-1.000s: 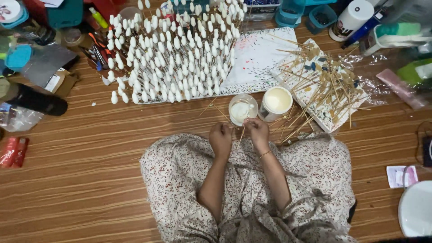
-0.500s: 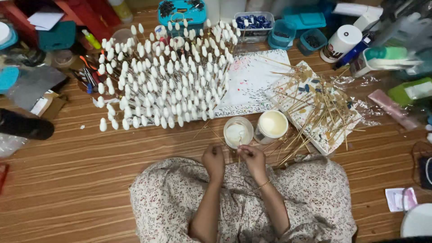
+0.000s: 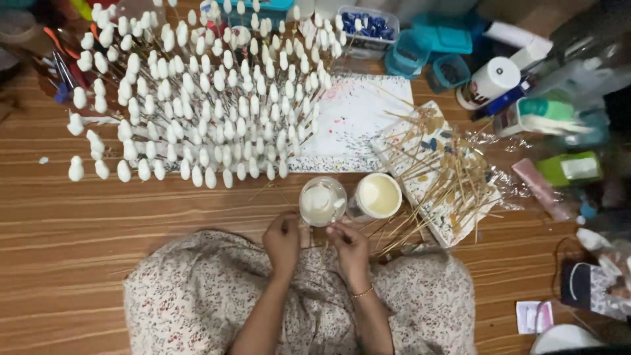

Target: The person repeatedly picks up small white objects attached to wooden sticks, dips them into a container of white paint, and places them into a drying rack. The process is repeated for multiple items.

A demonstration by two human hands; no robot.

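Wood-grain floor (image 3: pixel 79 263) runs across the whole view, and the person sits on it with a floral-print garment (image 3: pixel 197 302) spread over the lap. Left hand (image 3: pixel 282 242) and right hand (image 3: pixel 350 250) are raised close together just above the lap, both with fingers curled inward as if pinching something thin between them; the item held is too small to identify, and whether it is a stick cannot be told. Immediately beyond the hands stand two small round cups: a clear cup (image 3: pixel 322 201) holding white paste, just above the gap between the hands, and a cream-coloured cup (image 3: pixel 378 196) touching or nearly touching it on the right. Right of the cups lies a paint-spotted white board (image 3: pixel 407 131) carrying a loose heap of bare wooden sticks (image 3: pixel 447 177), several overhanging its near edge toward the right hand. Farther back, to the left, a dense block of white-tipped sticks (image 3: pixel 197 98) stands upright in rows, with a speckled white sheet (image 3: pixel 358 118) beside it. Along the far edge sit teal plastic containers (image 3: pixel 427 46), a clear tub of blue pieces (image 3: pixel 368 25), and a white cylindrical bottle (image 3: pixel 493 79). Scissors and coloured tools (image 3: pixel 59 72) lie at far left. A green box (image 3: pixel 568 167) lies at right.
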